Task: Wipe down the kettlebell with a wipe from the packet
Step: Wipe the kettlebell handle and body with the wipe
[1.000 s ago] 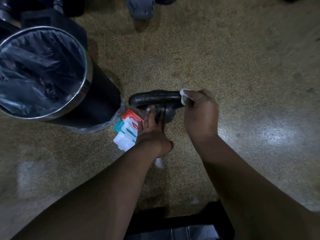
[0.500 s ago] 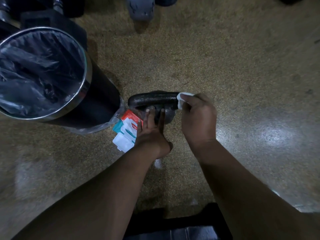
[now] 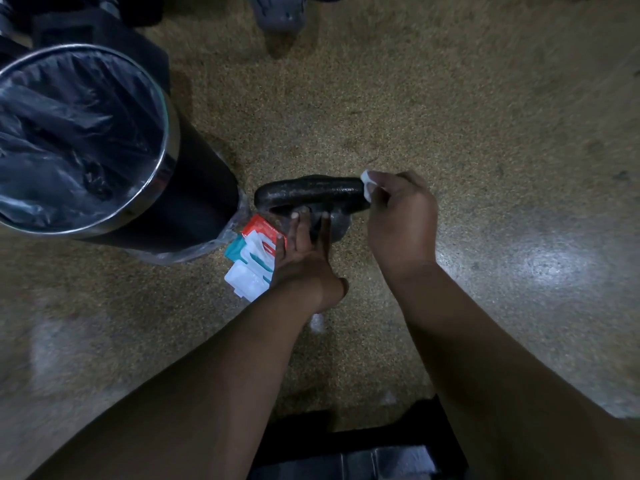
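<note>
Best to keep the small white wipe [image 3: 367, 183] folded tight around the bar and slide it slowly along the whole handle, turning the wrist so the underside is also reached, then go down to the round body. Black cast-iron kettlebell [image 3: 311, 195] standing on the speckled brown floor [image 3: 450, 116], just beside the black round waste bin with steel rim and dark plastic liner [image 3: 104, 140]. Right hand [image 3: 401, 216] closed around the right end of the handle, fingers [image 3: 381, 185] curled shut on the wipe, only a small white corner visible above them. Left hand [image 3: 301, 258] laid flat and open on the near side of the kettlebell, holding nothing, only steadying. Red, teal and white wipe packet [image 3: 252, 258] lying on the floor, partly under the left hand, flap open. Probably handle stage only; body not yet wiped, as far as can be judged.
</note>
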Tool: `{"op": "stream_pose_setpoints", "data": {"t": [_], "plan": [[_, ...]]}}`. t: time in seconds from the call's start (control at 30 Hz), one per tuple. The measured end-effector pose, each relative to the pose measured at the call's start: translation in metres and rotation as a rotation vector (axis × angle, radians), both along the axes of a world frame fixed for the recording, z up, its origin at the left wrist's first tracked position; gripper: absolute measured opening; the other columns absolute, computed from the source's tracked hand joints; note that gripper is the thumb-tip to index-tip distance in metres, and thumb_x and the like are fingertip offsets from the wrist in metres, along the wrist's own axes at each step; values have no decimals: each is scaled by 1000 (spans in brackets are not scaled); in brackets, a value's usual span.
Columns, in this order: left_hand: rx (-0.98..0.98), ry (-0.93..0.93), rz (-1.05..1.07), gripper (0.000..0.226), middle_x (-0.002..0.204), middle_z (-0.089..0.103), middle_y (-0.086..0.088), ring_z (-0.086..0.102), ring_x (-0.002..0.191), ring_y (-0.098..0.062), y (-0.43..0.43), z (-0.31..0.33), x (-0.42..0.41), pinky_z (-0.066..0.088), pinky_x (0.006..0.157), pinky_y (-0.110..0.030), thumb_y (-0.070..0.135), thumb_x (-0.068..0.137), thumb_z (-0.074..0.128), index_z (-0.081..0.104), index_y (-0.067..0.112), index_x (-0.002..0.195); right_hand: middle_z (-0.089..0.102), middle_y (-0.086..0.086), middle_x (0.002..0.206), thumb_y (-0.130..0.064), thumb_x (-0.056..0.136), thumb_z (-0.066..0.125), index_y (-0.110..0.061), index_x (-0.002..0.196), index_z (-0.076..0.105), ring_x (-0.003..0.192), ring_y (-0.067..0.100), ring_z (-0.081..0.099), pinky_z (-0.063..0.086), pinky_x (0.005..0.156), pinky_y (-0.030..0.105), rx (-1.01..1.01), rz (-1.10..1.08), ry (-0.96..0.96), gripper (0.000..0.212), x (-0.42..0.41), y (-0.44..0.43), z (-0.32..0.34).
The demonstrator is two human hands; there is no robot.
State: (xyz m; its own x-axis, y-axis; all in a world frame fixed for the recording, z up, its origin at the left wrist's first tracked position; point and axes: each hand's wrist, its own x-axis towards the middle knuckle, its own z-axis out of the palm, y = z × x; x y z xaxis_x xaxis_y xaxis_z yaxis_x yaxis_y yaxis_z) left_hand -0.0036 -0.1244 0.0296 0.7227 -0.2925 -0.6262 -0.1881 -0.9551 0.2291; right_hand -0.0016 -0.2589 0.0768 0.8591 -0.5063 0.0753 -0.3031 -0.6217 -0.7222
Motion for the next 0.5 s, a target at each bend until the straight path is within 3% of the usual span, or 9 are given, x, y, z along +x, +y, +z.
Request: {"op": "stream_pose_setpoints", "data": {"t": [0.13, 0.27, 0.33, 0.43, 0.5], "plan": [[8, -23, 46, 103, 163, -28, -8, -22, 152, -29, -11, 15, -3, -8, 124, -36, 47, 92, 59, -14, 18, 159, 67, 7, 100, -5, 90, 61, -11, 106, 76, 90, 19, 65, 47, 84, 18, -77, 30, -4, 22, -8, 8, 4], [-21, -151, -24, 98, 165, -19, -10, -18, 152, -29, -19, 13, -6, -6, 125, -38, 40, 90, 55, -7, 7, 159, 67, 6, 104, -7, 93, 60, -11, 109, 75, 93, 17, 66, 51, 87, 21, -12, 30, 9, 22, 0, 1, 3], [-23, -109, -14, 99, 165, -20, -9, -16, 153, -29, -19, 11, -7, -7, 125, -36, 40, 92, 56, -9, 7, 159, 66, 3, 104, -9, 94, 59, -12, 110, 75, 94, 15, 67, 53, 90, 24, 29, -12, 17, 22, -1, -2, 2], [-44, -134, -25, 99, 166, -17, -6, -12, 153, -27, -14, 14, -7, -5, 125, -35, 40, 92, 57, -9, 12, 159, 59, -6, 98, -6, 94, 60, -11, 108, 75, 93, 13, 65, 48, 89, 16, 23, 5, -10, 21, -9, 1, 2], [-83, -130, 22, 97, 166, -14, -2, -8, 153, -24, -12, 20, -8, -4, 124, -31, 37, 94, 59, -9, 14, 159, 62, -2, 99, -6, 93, 61, -10, 107, 75, 94, 13, 64, 49, 89, 17, -19, 29, -24, 20, -9, 3, 1]]}}
